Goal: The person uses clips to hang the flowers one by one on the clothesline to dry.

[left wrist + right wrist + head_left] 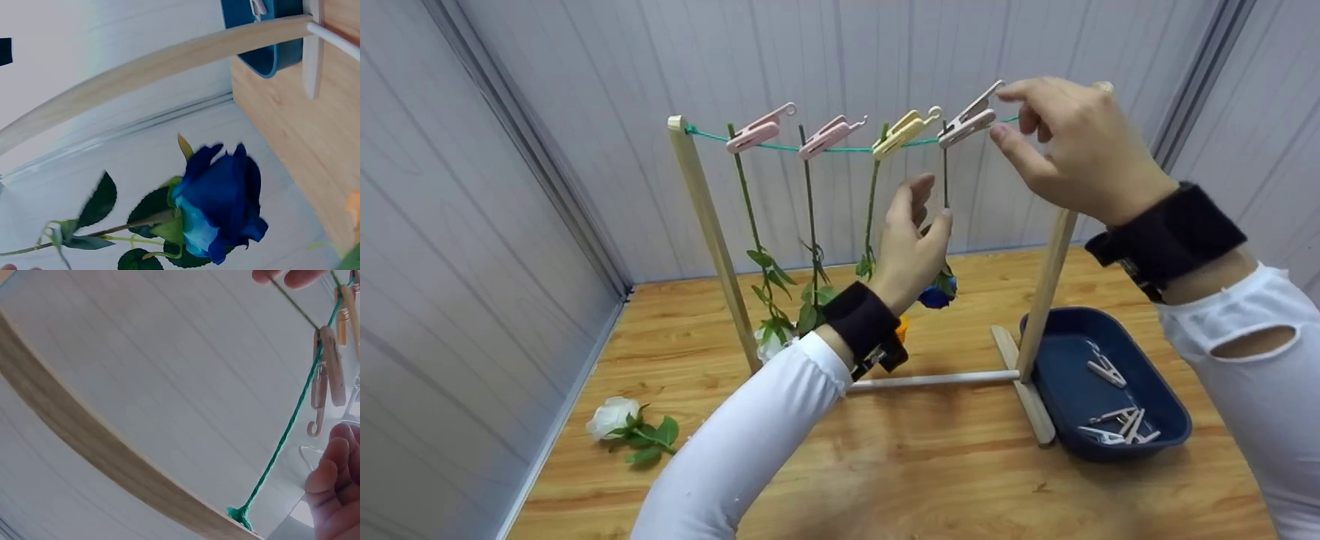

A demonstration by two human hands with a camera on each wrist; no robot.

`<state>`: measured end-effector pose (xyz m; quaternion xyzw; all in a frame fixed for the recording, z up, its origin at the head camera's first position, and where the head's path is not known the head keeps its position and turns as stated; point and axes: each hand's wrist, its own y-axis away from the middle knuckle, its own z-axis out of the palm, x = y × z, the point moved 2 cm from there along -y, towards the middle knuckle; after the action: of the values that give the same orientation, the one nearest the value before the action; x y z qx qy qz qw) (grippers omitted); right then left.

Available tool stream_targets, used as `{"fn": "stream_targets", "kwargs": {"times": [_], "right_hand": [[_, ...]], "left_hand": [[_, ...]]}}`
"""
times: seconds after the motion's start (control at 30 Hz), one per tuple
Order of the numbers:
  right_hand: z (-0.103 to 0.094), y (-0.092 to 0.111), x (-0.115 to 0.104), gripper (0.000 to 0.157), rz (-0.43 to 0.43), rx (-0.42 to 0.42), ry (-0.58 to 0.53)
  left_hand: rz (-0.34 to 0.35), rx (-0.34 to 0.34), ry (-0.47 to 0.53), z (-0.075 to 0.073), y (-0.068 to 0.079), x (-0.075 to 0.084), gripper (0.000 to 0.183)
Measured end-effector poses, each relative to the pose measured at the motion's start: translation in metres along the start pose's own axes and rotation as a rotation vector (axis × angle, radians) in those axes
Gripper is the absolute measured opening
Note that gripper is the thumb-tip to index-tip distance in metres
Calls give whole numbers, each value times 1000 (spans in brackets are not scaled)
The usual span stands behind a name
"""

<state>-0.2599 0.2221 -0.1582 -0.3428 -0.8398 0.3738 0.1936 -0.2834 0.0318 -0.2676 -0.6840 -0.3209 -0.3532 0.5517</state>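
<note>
A pale pinkish clothespin [969, 127] clips the stem of a blue rose [219, 197] to a green string [851, 150], and the rose hangs head down. My right hand [1080, 142] is beside the clothespin's handle end, thumb and forefinger spread apart. In the right wrist view its fingers [337, 461] lie just off the clothespin [326, 374]. My left hand [911, 240] is next to the rose's stem with fingers loosely bent; its fingertips [304, 277] stand apart around the stem. Two pink clothespins [754, 139] and a yellow clothespin [906, 135] hold other stems farther left.
The string runs between two wooden posts [709, 240] joined low by a white rod [937, 380]. A dark blue basin [1181, 420] with several clothespins stands at the right. A white rose [615, 418] lies on the wooden table [885, 480] at the left.
</note>
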Motion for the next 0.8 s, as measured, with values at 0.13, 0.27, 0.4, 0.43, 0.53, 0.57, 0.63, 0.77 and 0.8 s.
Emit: {"fn": "stream_targets", "kwargs": {"times": [0.13,0.27,0.4,0.43,0.53,0.57,0.63,0.77,0.8], "right_hand": [[0,22,-4,36,-24,-12,-55],[1,46,-5,30,-45,-8,-69],[0,68,-2,24,-58,8,-70],[0,74,0,21,-61,10,-68],[1,90,6,13,-68,12,-66],[2,96,9,14,-69,7,-63],[4,109,15,19,-70,-7,-63],[12,135,29,27,-66,-45,-71],[14,141,32,28,-60,-53,-73]], "left_hand": [[36,4,-21,-11,19,1,45],[51,-29,-35,-25,39,-4,35],[33,-34,-74,-43,55,-11,26],[32,-22,-93,-47,58,-13,23],[23,8,-151,-57,67,-20,11],[18,17,-168,-59,69,-23,11],[-1,27,-203,-64,74,-28,19],[-53,-1,-260,-71,84,-39,29],[-69,-14,-275,-72,87,-42,29]]}}
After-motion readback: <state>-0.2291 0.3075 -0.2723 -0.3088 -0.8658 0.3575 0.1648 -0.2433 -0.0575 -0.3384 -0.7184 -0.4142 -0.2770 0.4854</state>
